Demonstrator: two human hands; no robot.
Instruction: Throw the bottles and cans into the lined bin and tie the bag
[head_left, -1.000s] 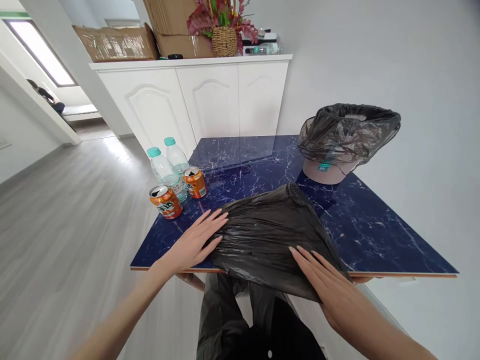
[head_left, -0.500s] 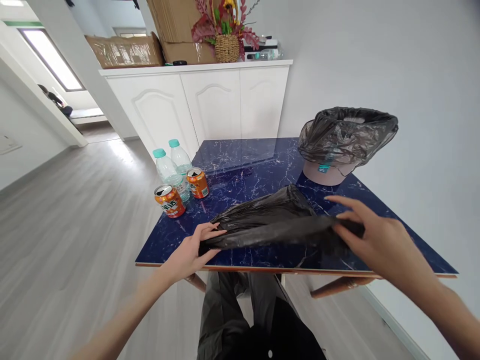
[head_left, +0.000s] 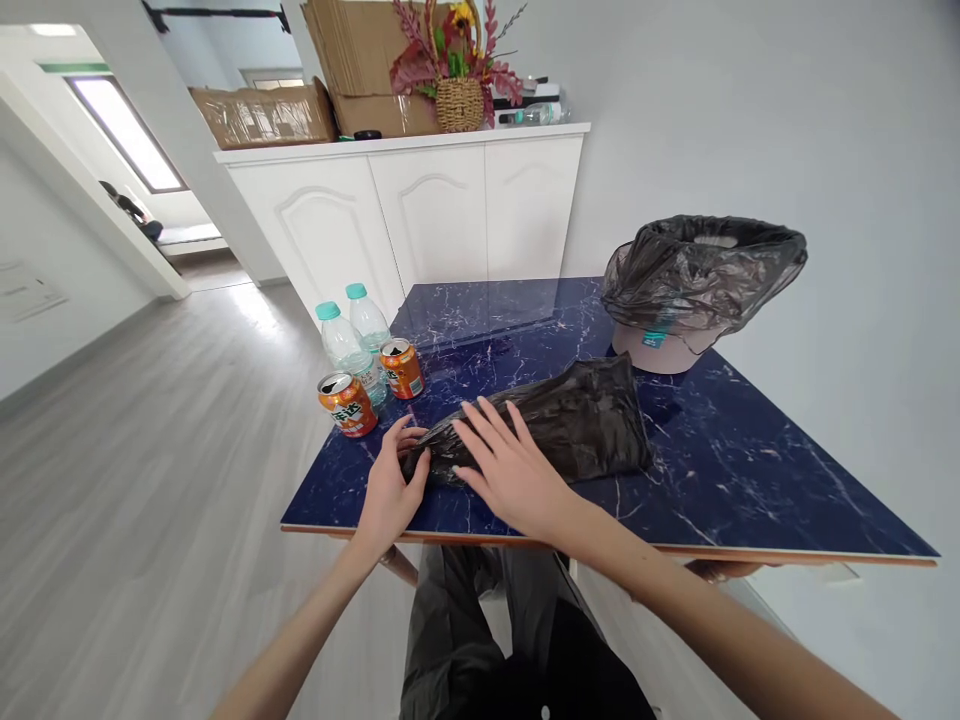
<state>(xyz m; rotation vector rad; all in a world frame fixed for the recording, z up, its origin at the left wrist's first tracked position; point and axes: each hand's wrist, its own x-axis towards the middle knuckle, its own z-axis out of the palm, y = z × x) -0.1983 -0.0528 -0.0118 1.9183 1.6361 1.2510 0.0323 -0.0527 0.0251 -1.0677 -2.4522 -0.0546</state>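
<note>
A black plastic bag point(head_left: 577, 420) lies folded on the dark blue marble-patterned table point(head_left: 750, 480). My left hand point(head_left: 390, 485) pinches the bag's left end between thumb and fingers. My right hand point(head_left: 510, 465) lies flat on the bag's left part, fingers stretched out and spread. The bag's right part bulges loosely toward a small bin.
A small bin lined with a black bag point(head_left: 697, 285) stands at the table's back right. Two orange cans point(head_left: 346, 403) and two water bottles point(head_left: 341, 345) stand at the left edge. White cabinets point(head_left: 420, 215) with boxes and a flower basket are behind.
The bag has been folded over from the table's front edge into a narrower shape. My right hand moved from the bag's right end to its left part and now lies flat.
</note>
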